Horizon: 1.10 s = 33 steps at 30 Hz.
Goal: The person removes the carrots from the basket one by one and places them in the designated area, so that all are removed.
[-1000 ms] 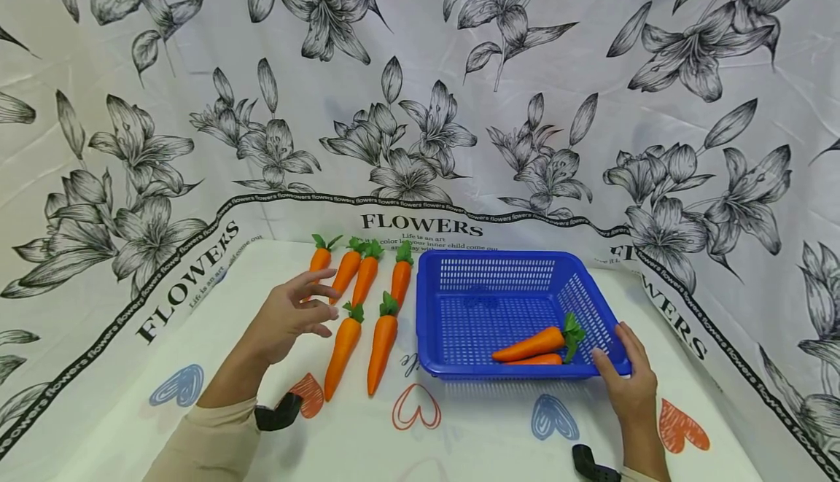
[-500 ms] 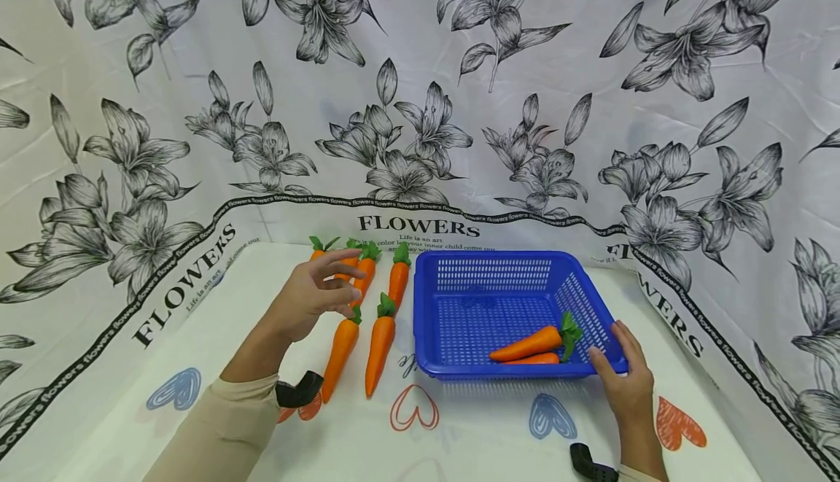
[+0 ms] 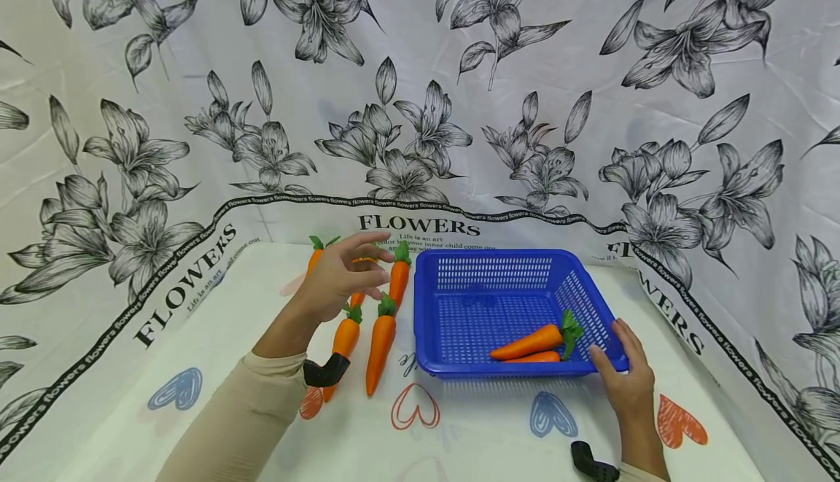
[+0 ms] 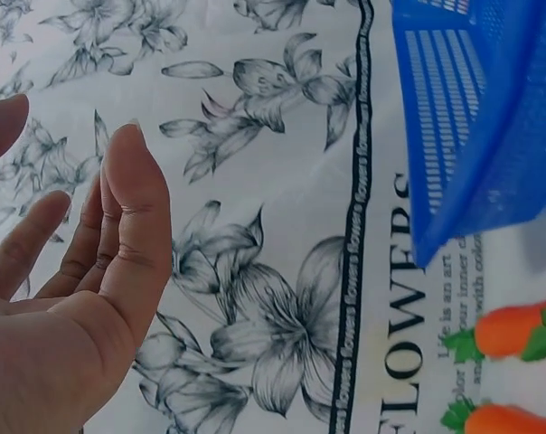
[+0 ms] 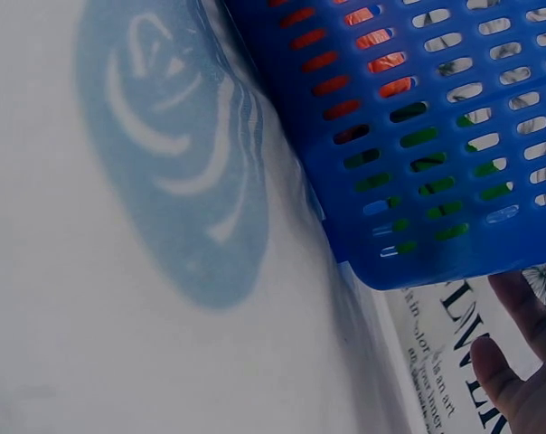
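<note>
My left hand (image 3: 341, 278) hovers above the carrots with its fingers loosely bent and apart, holding nothing; it hides part of the back ones. Two front carrots lie side by side, one (image 3: 380, 343) in full view and one (image 3: 346, 336) partly behind the black wrist mount. Behind them, a back-row carrot (image 3: 399, 278) lies nearest the basket. My right hand (image 3: 630, 387) rests at the near right corner of a blue plastic basket (image 3: 512, 370), fingers along its side. In the basket lie two carrots, the upper one (image 3: 531, 343) with green leaves.
A white cloth (image 3: 485, 424) with printed hearts covers the table. A flower-printed curtain (image 3: 295, 139) rises behind and at both sides. In the left wrist view, the basket wall (image 4: 490, 136) stands beyond the left hand.
My left hand has moved right and slightly up over the carrots, covering more of the back row. The right hand stays at the basket corner, and the basket has not moved.
</note>
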Motion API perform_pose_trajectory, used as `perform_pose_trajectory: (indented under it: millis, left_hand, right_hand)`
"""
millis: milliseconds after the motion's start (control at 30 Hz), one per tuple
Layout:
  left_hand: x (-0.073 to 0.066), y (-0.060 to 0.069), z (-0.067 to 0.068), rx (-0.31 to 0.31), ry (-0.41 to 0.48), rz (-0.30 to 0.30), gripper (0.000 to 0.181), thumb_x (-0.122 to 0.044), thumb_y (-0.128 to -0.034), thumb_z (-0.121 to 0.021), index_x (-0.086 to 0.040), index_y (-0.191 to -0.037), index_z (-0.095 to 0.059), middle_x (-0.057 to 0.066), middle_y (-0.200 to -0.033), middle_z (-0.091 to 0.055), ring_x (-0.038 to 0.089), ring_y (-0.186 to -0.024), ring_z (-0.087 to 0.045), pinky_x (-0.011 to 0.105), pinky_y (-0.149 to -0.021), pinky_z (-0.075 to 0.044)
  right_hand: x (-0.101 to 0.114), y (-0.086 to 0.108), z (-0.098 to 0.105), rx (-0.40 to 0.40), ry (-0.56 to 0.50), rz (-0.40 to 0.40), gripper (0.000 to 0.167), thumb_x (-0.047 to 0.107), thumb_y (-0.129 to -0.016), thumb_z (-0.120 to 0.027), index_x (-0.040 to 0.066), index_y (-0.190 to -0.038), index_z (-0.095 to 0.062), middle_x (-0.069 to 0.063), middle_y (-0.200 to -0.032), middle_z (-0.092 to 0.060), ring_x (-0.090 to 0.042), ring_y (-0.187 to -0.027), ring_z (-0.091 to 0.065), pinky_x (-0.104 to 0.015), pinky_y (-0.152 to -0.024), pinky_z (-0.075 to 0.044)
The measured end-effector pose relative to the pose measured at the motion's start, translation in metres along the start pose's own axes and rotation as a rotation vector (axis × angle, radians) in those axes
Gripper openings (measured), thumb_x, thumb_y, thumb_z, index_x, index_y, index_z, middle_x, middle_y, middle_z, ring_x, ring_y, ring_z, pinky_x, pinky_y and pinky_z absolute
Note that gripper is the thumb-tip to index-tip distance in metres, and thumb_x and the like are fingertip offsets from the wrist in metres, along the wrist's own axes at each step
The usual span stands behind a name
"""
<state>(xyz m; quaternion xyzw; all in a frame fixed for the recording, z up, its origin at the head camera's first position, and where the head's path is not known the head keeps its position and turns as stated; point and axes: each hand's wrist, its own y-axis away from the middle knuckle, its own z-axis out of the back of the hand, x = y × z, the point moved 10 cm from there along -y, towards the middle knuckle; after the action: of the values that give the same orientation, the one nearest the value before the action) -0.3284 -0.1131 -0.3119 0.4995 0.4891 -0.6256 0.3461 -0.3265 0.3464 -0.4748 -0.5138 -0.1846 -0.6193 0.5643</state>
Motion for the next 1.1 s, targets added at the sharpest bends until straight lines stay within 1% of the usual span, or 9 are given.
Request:
perform_pose_trajectory:
  millis: [133,300,400,500,667,733,800,933,1100]
  left_hand:
    - [-0.007,-0.011,-0.013,0.013,0.009,-0.029,0.059,0.002,-0.0854,-0.068,-0.006,-0.14,-0.048,0.031,-0.12,-0.052,0.031,-0.091,-0.061,0.044,-0.066,-0.057]
    - [-0.012,-0.022,-0.026,0.023,0.021,-0.058,0.059,0.002,-0.0847,-0.069,-0.007,-0.14,-0.049,0.028,-0.117,-0.054,0.032,-0.09,-0.06,0.044,-0.066,-0.057]
    - [-0.012,-0.026,-0.035,0.035,0.035,-0.075,0.058,0.003,-0.0846,-0.068,-0.005,-0.139,-0.049,0.03,-0.116,-0.053,0.032,-0.089,-0.061,0.044,-0.066,-0.057]
    - [-0.011,-0.032,-0.044,0.055,0.065,-0.075,0.057,0.004,-0.0849,-0.068,-0.005,-0.138,-0.049,0.029,-0.117,-0.054,0.032,-0.091,-0.06,0.043,-0.065,-0.057]
    - [-0.01,-0.048,-0.061,0.094,0.133,-0.08,0.057,0.004,-0.0851,-0.067,-0.006,-0.138,-0.05,0.025,-0.116,-0.055,0.036,-0.096,-0.059,0.044,-0.066,-0.057]
    - [-0.01,-0.056,-0.067,0.107,0.144,-0.087,0.056,0.004,-0.0854,-0.067,-0.007,-0.138,-0.051,0.025,-0.116,-0.056,0.036,-0.096,-0.059,0.045,-0.067,-0.057]
    - [-0.008,-0.062,-0.073,0.115,0.159,-0.084,0.055,0.004,-0.0859,-0.067,-0.006,-0.137,-0.051,0.025,-0.117,-0.056,0.035,-0.096,-0.059,0.045,-0.066,-0.057]
    - [0.002,-0.073,-0.086,0.127,0.18,-0.05,0.054,0.005,-0.0864,-0.066,-0.005,-0.137,-0.051,0.025,-0.117,-0.056,0.034,-0.097,-0.061,0.044,-0.067,-0.057]
    - [0.015,-0.082,-0.102,0.149,0.213,-0.009,0.054,0.008,-0.0864,-0.065,-0.002,-0.137,-0.049,0.03,-0.119,-0.053,0.034,-0.099,-0.061,0.045,-0.067,-0.057]
  right_hand:
    - [-0.001,-0.001,0.0,0.001,0.003,0.0,0.061,0.028,-0.091,-0.066,0.014,-0.146,-0.045,0.004,-0.152,-0.034,-0.017,-0.14,-0.027,-0.049,-0.11,-0.022]
    - [-0.002,0.0,0.0,0.01,-0.002,-0.002,0.062,0.028,-0.091,-0.066,0.014,-0.146,-0.044,0.003,-0.152,-0.034,-0.019,-0.14,-0.026,-0.051,-0.109,-0.022]
    - [-0.002,0.0,-0.001,0.014,0.001,-0.01,0.062,0.029,-0.09,-0.066,0.015,-0.146,-0.044,0.005,-0.152,-0.033,-0.019,-0.14,-0.027,-0.052,-0.109,-0.023]
    - [-0.003,-0.001,-0.001,0.011,0.006,-0.012,0.062,0.03,-0.09,-0.066,0.015,-0.146,-0.045,0.006,-0.152,-0.034,-0.019,-0.14,-0.027,-0.053,-0.108,-0.024]
    - [-0.003,-0.002,0.001,0.0,0.009,0.001,0.061,0.029,-0.09,-0.066,0.015,-0.146,-0.045,0.005,-0.152,-0.034,-0.017,-0.139,-0.028,-0.051,-0.108,-0.024]
    - [-0.003,-0.002,0.001,0.0,0.008,0.0,0.061,0.029,-0.09,-0.066,0.015,-0.146,-0.045,0.006,-0.152,-0.034,-0.017,-0.139,-0.027,-0.051,-0.109,-0.024]
    - [-0.003,-0.002,0.0,0.004,0.007,-0.004,0.061,0.029,-0.09,-0.066,0.016,-0.146,-0.045,0.006,-0.152,-0.034,-0.017,-0.139,-0.027,-0.051,-0.109,-0.023]
    - [-0.004,-0.001,-0.001,0.012,0.009,-0.007,0.061,0.029,-0.091,-0.066,0.016,-0.146,-0.044,0.006,-0.152,-0.033,-0.018,-0.14,-0.026,-0.052,-0.109,-0.023]
    - [-0.003,-0.001,-0.001,0.01,0.014,-0.012,0.062,0.03,-0.091,-0.066,0.015,-0.147,-0.044,0.005,-0.152,-0.033,-0.018,-0.14,-0.027,-0.051,-0.109,-0.023]
